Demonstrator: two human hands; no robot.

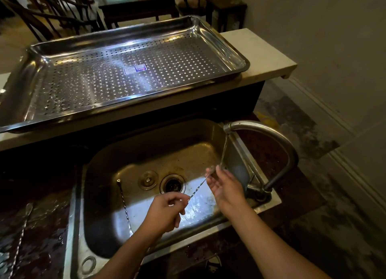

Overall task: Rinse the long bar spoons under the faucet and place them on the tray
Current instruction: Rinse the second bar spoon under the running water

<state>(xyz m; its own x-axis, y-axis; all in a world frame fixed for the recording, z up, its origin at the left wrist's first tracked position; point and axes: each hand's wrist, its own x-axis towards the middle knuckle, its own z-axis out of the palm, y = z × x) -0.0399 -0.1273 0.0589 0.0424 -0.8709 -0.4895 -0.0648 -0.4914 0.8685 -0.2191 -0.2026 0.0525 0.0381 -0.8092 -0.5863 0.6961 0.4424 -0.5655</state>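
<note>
L hand (pixel 165 212) is over the front of the sink (pixel 146 149). Its thumb & first finger pinch the low end of a spoon (pixel 198 188). The other fingers are curled in under. The spoon is thin & twisty. It slants up to the right, above the sink bottom, not touching it.

R hand (pixel 223 187) has the top end. Its palm faces left & its fingers are half bent. Thumb & fingertips close on the spoon's tip, so the tip is hidden. Water (pixel 224 151) runs down from the faucet (pixel 271 136) right onto those fingers. The faucet stands at the right edge of the sink & bends over it.

A 2nd spoon (pixel 125 207) is in the sink, left of the drain (pixel 173 183). Its small round end points to the back. Its near end goes behind the L arm. A round plug (pixel 147 180) lies just beside the drain, on its left. The sink bottom is wet & shiny.

A 3rd spoon (pixel 20 237) lies on the dark wet surface (pixel 46 222) left of the sink, well apart from both hands.

The tray (pixel 229 47) sits on a pale ledge (pixel 265 57) behind the sink, higher up. It is shiny metal w/ lots of small holes & a small sticker (pixel 134 69) in the middle.
</note>
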